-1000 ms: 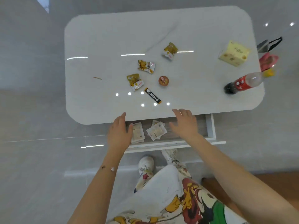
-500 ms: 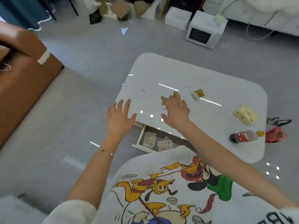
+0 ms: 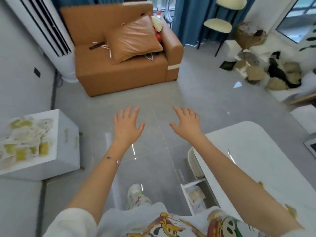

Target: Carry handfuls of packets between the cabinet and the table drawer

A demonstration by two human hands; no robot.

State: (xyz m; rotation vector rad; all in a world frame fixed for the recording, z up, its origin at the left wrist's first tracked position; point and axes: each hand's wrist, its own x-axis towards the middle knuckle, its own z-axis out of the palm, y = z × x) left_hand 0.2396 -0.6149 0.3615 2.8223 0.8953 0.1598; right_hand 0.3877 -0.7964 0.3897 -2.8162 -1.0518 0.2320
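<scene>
You are holding both hands out in front of you, palms down over the bare floor (image 3: 153, 100), and neither is carrying or touching anything. Your left hand (image 3: 126, 127) is hanging with its fingers straight and slightly spread, thumb out to the right. Your right hand (image 3: 187, 124) is doing the same, fingers fanned and thumb pointing left. Judging by that pose, they are simply floating free rather than reaching.

The nearest thing to your right hand is the white table (image 3: 256, 159), lying near and to the right, with your right forearm crossing over its corner. Under its edge the drawer (image 3: 196, 194) is standing pulled out, with pale packets (image 3: 195, 196) lying inside; it is sitting well apart from both hands. Its open front is jutting into the space beside your shoe (image 3: 136, 192), so it is the one thing likely to be in your way close by.

To the near left a white box (image 3: 68, 142) with yellow and white wrappers (image 3: 25, 142) on top is standing apart from your left hand. Far ahead, a brown sofa (image 3: 123, 72) is carrying a cushion (image 3: 133, 38), and a white standing air conditioner (image 3: 42, 31) is rising at the far left. Soft toys (image 3: 277, 72) are lying heaped at the far right.
</scene>
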